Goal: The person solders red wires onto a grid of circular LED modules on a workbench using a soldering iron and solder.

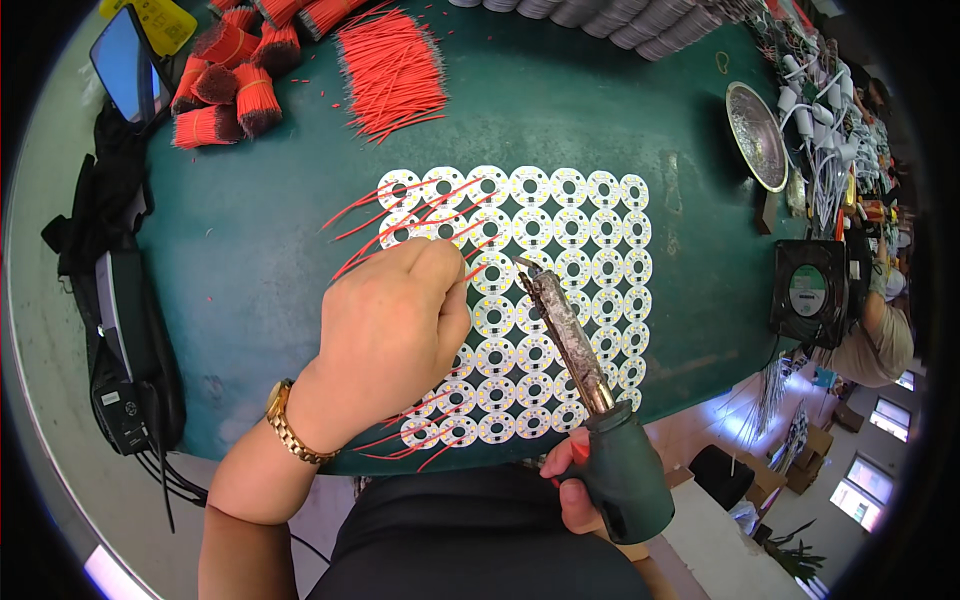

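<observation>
A sheet of round white LED boards (497, 355), each with a hole in its middle, lies in rows on the green table (250, 290). Thin red wires (360, 205) stick out leftward from boards in the left columns. Over those columns, my left hand (385, 315) is closed in a pinch; a red wire (476, 271) runs from its fingers to a board, and the fingertips are partly hidden. My right hand (574, 492) grips the dark green handle of a soldering gun (630, 470). Its tip is near the same board, just right of my left fingers; contact is unclear.
Tied red wire bundles (258, 98) and a loose red wire pile (395, 70) lie at the far left. A phone (130, 70) stands beside them. Grey stacked pieces (640, 25) line the far edge. Rightward are a metal bowl (757, 135), a black fan (806, 290) and another person's arm (885, 325).
</observation>
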The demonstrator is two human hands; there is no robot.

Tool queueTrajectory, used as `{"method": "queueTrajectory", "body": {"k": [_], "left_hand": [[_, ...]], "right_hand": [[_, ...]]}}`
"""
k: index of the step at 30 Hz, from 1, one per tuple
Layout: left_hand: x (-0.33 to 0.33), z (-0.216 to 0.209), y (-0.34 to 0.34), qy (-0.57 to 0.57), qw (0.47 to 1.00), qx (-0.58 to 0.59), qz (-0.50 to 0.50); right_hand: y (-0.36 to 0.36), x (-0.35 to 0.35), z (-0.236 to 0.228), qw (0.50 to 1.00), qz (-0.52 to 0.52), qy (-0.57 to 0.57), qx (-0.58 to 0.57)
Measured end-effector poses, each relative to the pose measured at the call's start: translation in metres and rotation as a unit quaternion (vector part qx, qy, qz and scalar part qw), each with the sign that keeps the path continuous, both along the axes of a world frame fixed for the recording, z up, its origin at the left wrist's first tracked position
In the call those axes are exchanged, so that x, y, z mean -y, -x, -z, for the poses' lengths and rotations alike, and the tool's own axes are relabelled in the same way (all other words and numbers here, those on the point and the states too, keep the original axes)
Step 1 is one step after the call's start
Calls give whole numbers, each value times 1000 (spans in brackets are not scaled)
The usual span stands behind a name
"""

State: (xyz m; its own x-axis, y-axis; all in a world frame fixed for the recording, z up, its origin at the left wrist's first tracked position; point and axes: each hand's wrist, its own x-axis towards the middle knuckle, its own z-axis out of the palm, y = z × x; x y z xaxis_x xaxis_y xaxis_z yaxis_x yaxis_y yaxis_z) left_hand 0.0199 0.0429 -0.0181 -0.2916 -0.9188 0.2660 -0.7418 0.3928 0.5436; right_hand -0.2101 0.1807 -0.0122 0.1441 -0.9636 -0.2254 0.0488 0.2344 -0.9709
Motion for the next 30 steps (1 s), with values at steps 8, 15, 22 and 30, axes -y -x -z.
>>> {"method": "queueTrajectory", "body": {"k": [8,15,22,30], "left_hand": [[0,-19,-5,-27,995,-89,-44],[-6,-24,6,-71,989,-128,-31],[-5,-2,11,-60,994,-77,-43],[-3,-1,11,-56,995,-69,-42]], "right_hand": [[9,-4,-2,997,67,-43,6],[28,-11,9,995,-69,52,-43],[28,-17,14,973,-114,121,-161],[28,-19,20,962,-107,44,-246]]}}
